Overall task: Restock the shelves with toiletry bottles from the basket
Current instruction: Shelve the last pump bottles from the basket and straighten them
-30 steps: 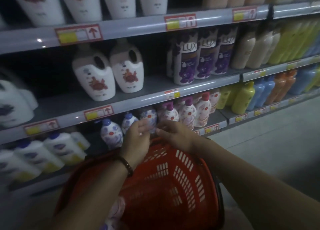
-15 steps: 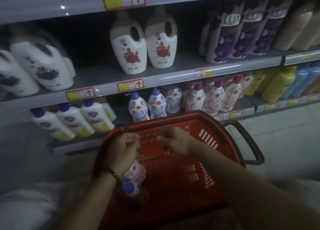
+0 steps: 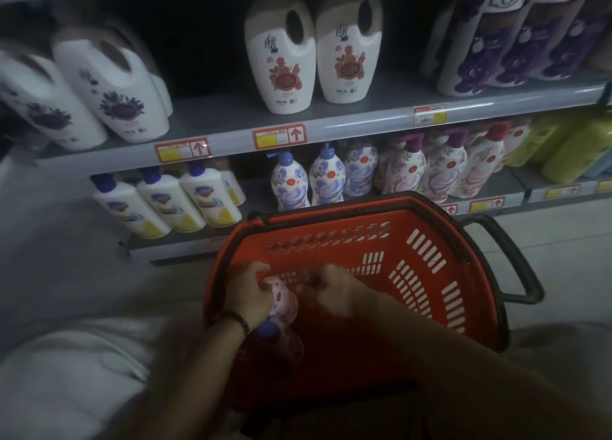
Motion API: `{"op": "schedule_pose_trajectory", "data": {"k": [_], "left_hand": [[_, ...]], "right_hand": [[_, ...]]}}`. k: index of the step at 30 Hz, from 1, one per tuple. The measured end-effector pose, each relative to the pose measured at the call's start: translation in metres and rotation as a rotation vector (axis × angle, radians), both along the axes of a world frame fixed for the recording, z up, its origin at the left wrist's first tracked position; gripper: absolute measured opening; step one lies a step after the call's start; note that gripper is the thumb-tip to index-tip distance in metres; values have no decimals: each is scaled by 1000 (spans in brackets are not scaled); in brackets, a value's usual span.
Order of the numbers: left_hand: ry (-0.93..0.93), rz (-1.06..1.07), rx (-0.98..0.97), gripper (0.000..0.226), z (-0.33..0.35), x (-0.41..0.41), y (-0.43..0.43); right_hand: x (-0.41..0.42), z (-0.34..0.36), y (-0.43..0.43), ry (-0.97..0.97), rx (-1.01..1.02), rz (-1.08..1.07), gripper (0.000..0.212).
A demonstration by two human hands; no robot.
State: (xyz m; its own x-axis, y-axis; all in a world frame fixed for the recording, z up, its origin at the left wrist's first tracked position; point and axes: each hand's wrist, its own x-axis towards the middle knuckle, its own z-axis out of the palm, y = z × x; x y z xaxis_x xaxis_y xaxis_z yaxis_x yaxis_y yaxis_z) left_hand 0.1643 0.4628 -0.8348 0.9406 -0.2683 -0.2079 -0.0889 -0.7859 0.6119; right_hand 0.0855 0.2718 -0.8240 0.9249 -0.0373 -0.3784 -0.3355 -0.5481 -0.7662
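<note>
Head view, floral bottle (image 3: pixel 282 299) in red basket (image 3: pixel 347 216), left fingers (image 3: pixel 255 287) gripping it, right fingers (image 3: pixel 314 285) unclear.

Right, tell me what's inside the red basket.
One floral, blue-capped bottle, gripped by the left hand; the right hand is beside it. Arms and shadow cover the bottom of the basket; more bottles there cannot be seen.
</note>
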Motion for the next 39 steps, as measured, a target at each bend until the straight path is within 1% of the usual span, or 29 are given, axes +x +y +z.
{"op": "schedule_pose_trajectory", "data": {"k": [2, 4, 5, 9, 13, 15, 16, 18, 22, 24, 27, 35, 39], "left_hand": [[31, 18, 19, 39, -5, 0, -2], [67, 40, 34, 46, -8, -1, -3], [82, 48, 39, 49, -10, -1, -4], [124, 57, 56, 55, -18, 1, -6], [173, 66, 67, 52, -20, 1, -8], [169, 74, 68, 50, -23, 2, -8], [159, 71, 71, 49, -23, 2, -7], [134, 42, 94, 46, -24, 2, -7], [75, -54, 191, 27, -17, 2, -13], [49, -114, 243, 23, -12, 1, -16], [53, -172, 274, 25, -15, -2, -15], [49, -98, 187, 31, -43, 4, -4], [66, -20, 125, 37, -94, 21, 4]], "right_hand": [[-1, -6, 8, 5, 16, -26, 9], [-1, -11, 14, 1, 26, -29, 8], [-1, -14, 16, 9, 32, -35, 11], [-1, -22, 19, 33, 29, -47, 12], [-6, -18, 15, 64, -1, -17, 9], [-9, -15, 11, 77, -17, -11, 24], [-11, -13, 9, 92, -25, -6, 27], [-14, -12, 6, 113, -40, -8, 28], [-17, -18, 3, 113, -37, -34, 25], [-18, -15, 4, 118, -49, -22, 24], [-20, -12, 5, 112, -46, -9, 23], [-24, -12, 4, 109, -30, -15, 20], [-25, -14, -1, 98, -33, -12, 21]]}}
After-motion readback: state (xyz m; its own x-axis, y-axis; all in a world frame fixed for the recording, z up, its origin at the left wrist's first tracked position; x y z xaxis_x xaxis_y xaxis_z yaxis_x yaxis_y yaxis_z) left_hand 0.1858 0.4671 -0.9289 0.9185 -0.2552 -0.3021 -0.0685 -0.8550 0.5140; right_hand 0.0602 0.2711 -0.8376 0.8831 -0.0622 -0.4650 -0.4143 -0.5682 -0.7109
